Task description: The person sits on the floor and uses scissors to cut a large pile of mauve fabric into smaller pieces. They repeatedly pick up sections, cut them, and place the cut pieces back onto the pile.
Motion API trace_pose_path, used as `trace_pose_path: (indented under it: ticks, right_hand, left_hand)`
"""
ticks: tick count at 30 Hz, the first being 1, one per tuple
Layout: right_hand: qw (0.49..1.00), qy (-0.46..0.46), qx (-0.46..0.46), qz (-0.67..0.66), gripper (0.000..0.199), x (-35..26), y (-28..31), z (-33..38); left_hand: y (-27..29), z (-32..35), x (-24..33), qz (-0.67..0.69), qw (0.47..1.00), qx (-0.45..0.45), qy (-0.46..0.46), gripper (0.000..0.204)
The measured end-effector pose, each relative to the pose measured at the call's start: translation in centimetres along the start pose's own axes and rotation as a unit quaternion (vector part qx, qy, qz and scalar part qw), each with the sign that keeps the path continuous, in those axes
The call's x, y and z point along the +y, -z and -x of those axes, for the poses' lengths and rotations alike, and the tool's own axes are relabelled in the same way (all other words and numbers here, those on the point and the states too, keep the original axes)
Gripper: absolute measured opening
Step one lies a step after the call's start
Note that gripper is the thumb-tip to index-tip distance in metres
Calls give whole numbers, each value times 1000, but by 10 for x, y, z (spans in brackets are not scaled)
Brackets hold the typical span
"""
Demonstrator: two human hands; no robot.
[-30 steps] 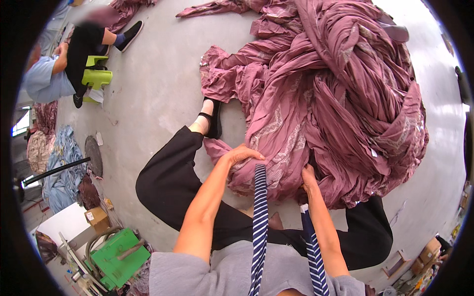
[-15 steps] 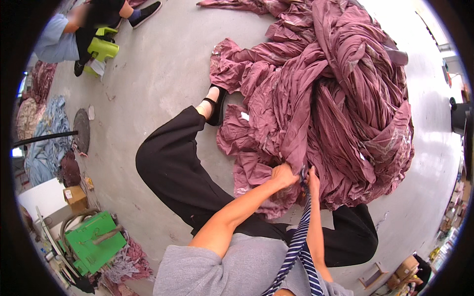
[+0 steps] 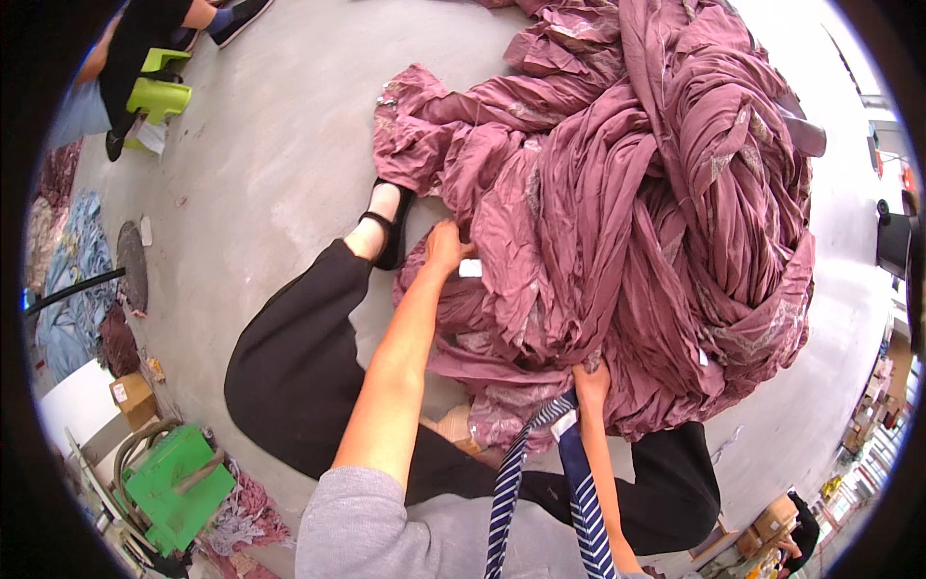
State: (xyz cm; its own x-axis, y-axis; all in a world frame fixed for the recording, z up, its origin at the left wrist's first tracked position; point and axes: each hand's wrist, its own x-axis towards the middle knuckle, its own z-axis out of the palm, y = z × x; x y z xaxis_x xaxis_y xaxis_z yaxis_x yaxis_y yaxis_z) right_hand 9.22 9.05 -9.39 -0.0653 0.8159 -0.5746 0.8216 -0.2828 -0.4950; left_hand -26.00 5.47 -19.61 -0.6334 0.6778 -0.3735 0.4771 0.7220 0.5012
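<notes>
Nearest, your bent legs in black trousers (image 3: 299,357) frame the work at floor level, and a navy-and-white striped strap (image 3: 508,502) hangs in front of your grey shirt (image 3: 367,526), looping up just beside your right hand. Beyond it, your right hand (image 3: 590,382) is at the lower edge of the wrinkled mauve cloth (image 3: 579,222), where folds gather; its fingers are partly hidden, so you cannot tell from this view how firmly they close. Farther out, your left hand (image 3: 446,247) appears to pinch the cloth's left margin, thumb on top, just beside a small white label (image 3: 470,268). The cloth itself lies heaped on the grey floor (image 3: 260,174), between your knees and extending well past both hands.

The step in hand, as judged from this posture, is sorting out the near edge, with your hands set apart along it. The next move calls for a sure pinch on each side and slack drawn from the heap, the strap kept clear of your right fingers.

Farthest, at upper left, a co-worker sits by a lime-green stool (image 3: 157,98), well apart from your cloth.
</notes>
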Motion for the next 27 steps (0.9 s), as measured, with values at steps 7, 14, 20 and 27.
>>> trace_pose_path:
  ticks: [7,14,20,27]
  right_hand:
    - [965,-53,-159,-202,54,25,4,-20]
    - [859,-116,-264,-423,74,-20,10,12]
    - [868,-2,-239,-435,66,-42,43,44]
    - [832,-73,-275,-477,64,-30,48,20]
  left_hand:
    - [-73,5,45,659,698,-170,223,35]
    - [-33,54,101,723,606,-216,251,36]
    - [103,117,152,713,649,-213,161,38]
    - [158,132,97,455,866,-187,88,39]
